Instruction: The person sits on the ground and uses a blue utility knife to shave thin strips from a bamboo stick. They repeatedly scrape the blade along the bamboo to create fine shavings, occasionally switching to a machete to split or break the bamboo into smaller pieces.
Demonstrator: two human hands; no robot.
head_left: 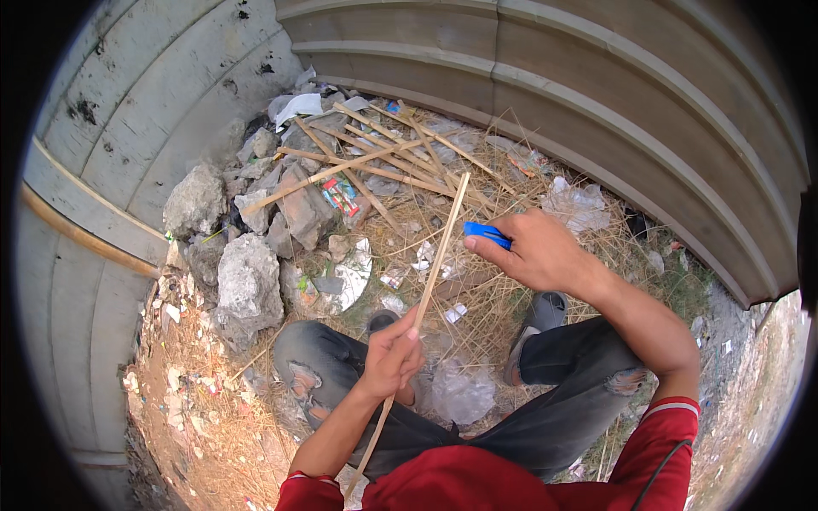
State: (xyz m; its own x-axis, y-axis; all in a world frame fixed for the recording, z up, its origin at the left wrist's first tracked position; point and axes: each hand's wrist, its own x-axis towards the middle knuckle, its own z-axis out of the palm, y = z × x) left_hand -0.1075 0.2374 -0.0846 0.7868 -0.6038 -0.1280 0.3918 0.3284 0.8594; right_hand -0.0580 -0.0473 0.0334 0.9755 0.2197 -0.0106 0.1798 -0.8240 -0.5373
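My left hand is closed round a long, thin pale wooden stick. The stick slants up and away from my lap, and its lower end passes below my fist beside my left thigh. To the right of the stick's upper part, my right hand pinches a short blue plastic tool that looks like a box cutter. Its blue end points at the stick with a gap between them, and no blade can be made out. Beyond my hands, several similar sticks lie crosswise in a loose pile.
Broken rocks are heaped on the left. Corrugated metal sheets wall in the far side and the left. Dry straw, thin shavings, plastic scraps and a red-green wrapper litter the ground around my shoes.
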